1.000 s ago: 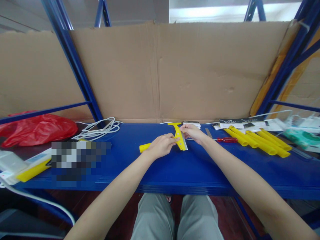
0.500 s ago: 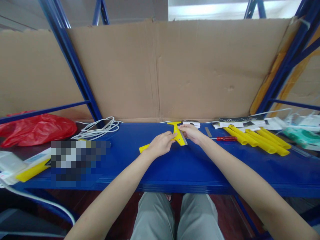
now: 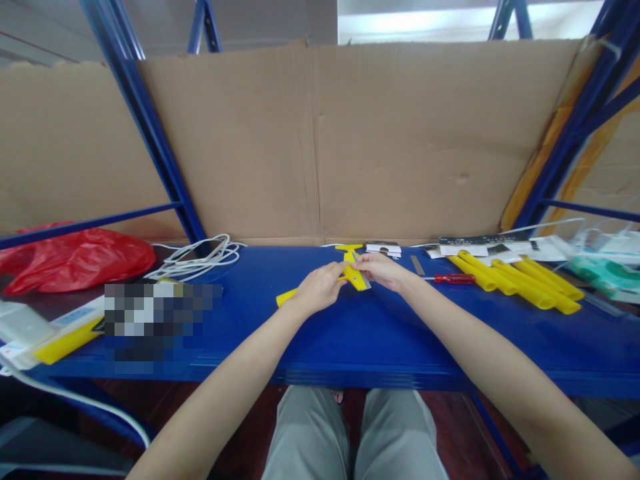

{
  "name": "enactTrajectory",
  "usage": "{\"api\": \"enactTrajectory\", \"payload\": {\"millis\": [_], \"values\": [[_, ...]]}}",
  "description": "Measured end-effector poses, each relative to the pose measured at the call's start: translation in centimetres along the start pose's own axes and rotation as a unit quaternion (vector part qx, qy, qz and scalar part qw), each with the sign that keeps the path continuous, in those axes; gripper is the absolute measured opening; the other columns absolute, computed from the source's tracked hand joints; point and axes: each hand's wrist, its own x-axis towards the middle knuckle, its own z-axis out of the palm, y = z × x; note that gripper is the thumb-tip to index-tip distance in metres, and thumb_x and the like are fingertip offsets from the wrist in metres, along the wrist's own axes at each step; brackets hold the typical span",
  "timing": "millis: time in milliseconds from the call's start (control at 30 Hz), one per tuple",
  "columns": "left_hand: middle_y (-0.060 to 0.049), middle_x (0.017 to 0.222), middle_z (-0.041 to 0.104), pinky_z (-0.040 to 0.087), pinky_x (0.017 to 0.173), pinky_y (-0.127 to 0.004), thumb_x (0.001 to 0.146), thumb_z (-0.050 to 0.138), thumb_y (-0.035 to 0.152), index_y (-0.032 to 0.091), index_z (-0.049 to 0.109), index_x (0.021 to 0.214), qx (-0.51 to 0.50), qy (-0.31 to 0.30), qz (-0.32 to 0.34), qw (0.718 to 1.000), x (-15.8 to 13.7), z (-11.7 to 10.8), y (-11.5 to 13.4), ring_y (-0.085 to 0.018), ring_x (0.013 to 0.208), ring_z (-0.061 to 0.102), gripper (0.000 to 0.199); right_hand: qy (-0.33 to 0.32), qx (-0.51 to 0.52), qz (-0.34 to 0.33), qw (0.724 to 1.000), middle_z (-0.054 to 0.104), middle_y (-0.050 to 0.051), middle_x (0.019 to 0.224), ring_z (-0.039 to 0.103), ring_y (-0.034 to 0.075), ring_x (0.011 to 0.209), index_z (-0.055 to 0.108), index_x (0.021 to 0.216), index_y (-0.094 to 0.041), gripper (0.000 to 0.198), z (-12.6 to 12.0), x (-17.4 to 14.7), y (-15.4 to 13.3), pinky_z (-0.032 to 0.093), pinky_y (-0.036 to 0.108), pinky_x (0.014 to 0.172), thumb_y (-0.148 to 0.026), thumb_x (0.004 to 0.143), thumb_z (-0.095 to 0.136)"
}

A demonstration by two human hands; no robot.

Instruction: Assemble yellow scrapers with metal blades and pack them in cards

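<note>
A yellow scraper (image 3: 354, 272) with a wide T-shaped head is held over the middle of the blue shelf, its round handle pointing left. My left hand (image 3: 323, 288) is closed around the handle near the head. My right hand (image 3: 380, 270) pinches the thin metal blade (image 3: 367, 285) along the right edge of the head. The fingers hide the middle of the blade. Right of my right hand lie a loose flat metal blade (image 3: 417, 265) and a red-handled screwdriver (image 3: 454, 279).
Several yellow tube handles (image 3: 525, 287) lie at right, beside printed packaging (image 3: 500, 247). A small white packet (image 3: 384, 249) lies behind my hands. At left are a coiled white cable (image 3: 210, 257), a red plastic bag (image 3: 85, 257) and a blurred-out patch. Cardboard (image 3: 320, 147) stands along the back.
The scraper head has shifted slightly left and turned a little. My right fingers have moved left, onto the blade at the head's edge. My left hand keeps its hold.
</note>
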Motion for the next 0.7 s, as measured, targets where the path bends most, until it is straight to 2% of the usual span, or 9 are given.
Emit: {"api": "enactTrajectory", "payload": {"millis": [167, 300, 433, 533, 700], "values": [[-0.011, 0.123, 0.06, 0.048, 0.092, -0.036, 0.086, 0.052, 0.015, 0.015, 0.044, 0.127, -0.011, 0.016, -0.005, 1.0, -0.1, 0.5, -0.3, -0.022, 0.109, 0.059, 0.042, 0.032, -0.01, 0.002, 0.999, 0.054, -0.004, 0.055, 0.043, 0.006, 0.046, 0.055, 0.064, -0.017, 0.013, 0.5, -0.2, -0.1, 0.032, 0.02, 0.046, -0.015, 0.071, 0.066], [-0.01, 0.113, 0.062, 0.05, 0.088, -0.036, 0.087, 0.048, 0.015, 0.017, 0.048, 0.121, 0.002, 0.014, 0.008, 1.0, -0.1, 0.5, -0.3, -0.02, 0.103, 0.061, 0.034, 0.071, -0.017, -0.014, 0.997, 0.051, -0.005, 0.053, 0.042, 0.006, 0.045, 0.054, 0.064, -0.018, 0.014, 0.8, 0.0, 0.0, 0.032, 0.021, 0.046, -0.016, 0.072, 0.065], [-0.008, 0.1, 0.063, 0.051, 0.084, -0.035, 0.089, 0.045, 0.017, 0.017, 0.054, 0.113, 0.025, 0.005, 0.007, 1.0, 0.0, 0.3, -0.2, -0.02, 0.094, 0.062, 0.026, 0.083, -0.004, -0.023, 0.996, 0.051, -0.005, 0.052, 0.042, 0.007, 0.046, 0.054, 0.063, -0.018, 0.014, 1.0, 0.1, 0.1, 0.033, 0.021, 0.046, -0.017, 0.073, 0.065], [-0.008, 0.1, 0.061, 0.051, 0.083, -0.034, 0.089, 0.044, 0.017, 0.016, 0.056, 0.108, 0.024, 0.021, -0.002, 0.999, 0.0, 0.2, -0.2, -0.02, 0.093, 0.062, 0.023, 0.054, 0.045, -0.018, 0.997, 0.06, -0.001, 0.06, 0.053, 0.009, 0.054, 0.057, 0.066, -0.018, 0.011, 1.1, -0.2, -0.4, 0.042, 0.021, 0.052, -0.014, 0.076, 0.06], [-0.007, 0.098, 0.061, 0.051, 0.084, -0.033, 0.087, 0.043, 0.015, 0.018, 0.056, 0.108, 0.018, 0.044, -0.032, 0.998, 0.1, 0.2, -0.3, -0.019, 0.093, 0.061, 0.024, -0.06, 0.067, -0.002, 0.996, 0.069, 0.004, 0.076, 0.062, 0.013, 0.065, 0.063, 0.078, -0.016, 0.013, 0.5, -0.7, -1.4, 0.052, 0.026, 0.064, -0.007, 0.076, 0.053]]}}
